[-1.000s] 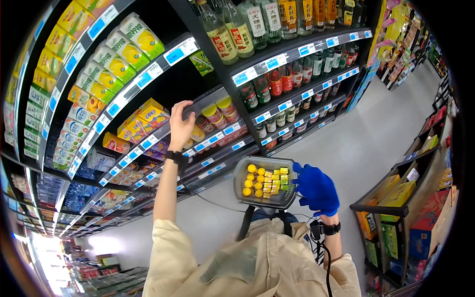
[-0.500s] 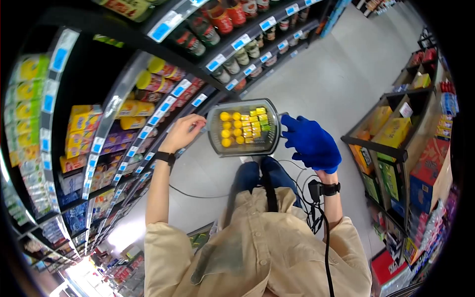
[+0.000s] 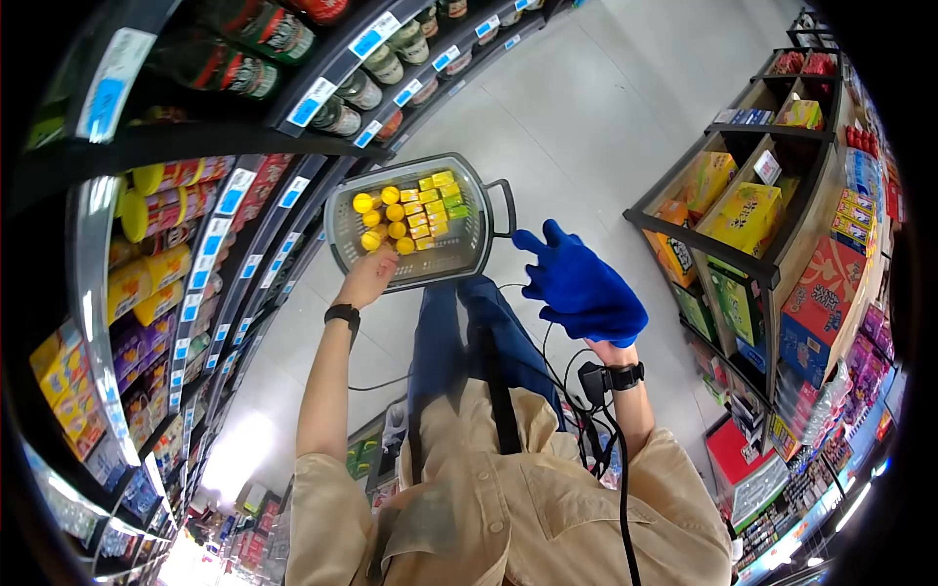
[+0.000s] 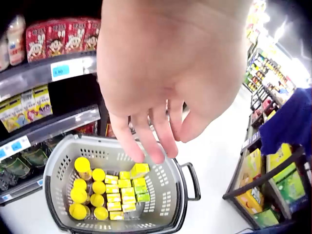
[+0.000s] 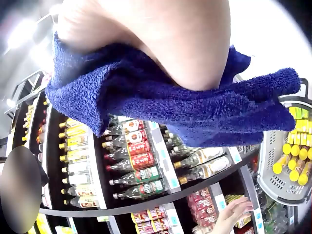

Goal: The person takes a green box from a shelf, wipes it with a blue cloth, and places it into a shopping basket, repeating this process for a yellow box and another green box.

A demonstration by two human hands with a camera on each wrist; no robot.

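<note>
A grey shopping basket (image 3: 464, 254) with a dark handle stands before the person's legs. Inside it are yellow-lidded tubes (image 3: 363, 203) on the left and small yellow and green boxes (image 3: 430, 207) on the right. My bare left hand (image 3: 369, 275) is at the basket's near left rim, fingers loosely bent and holding nothing; in the left wrist view its fingertips (image 4: 157, 155) overlap the far rim. My right hand holds a blue terry towel (image 5: 161, 109), which hides its fingers. The towel-covered right hand (image 3: 586, 293) hovers right of the basket handle (image 3: 505, 205).
Shelves of bottles (image 5: 141, 163), jars and packets line the left side. At the right stands a dark display rack (image 3: 772, 244) with boxed goods. Grey floor (image 3: 576, 117) lies between them. Black cables (image 3: 625, 488) hang from the right wrist.
My left hand has come down from the shelf to the basket's near rim. The view has turned, so the basket sits further left and higher. The towel stays in the right hand.
</note>
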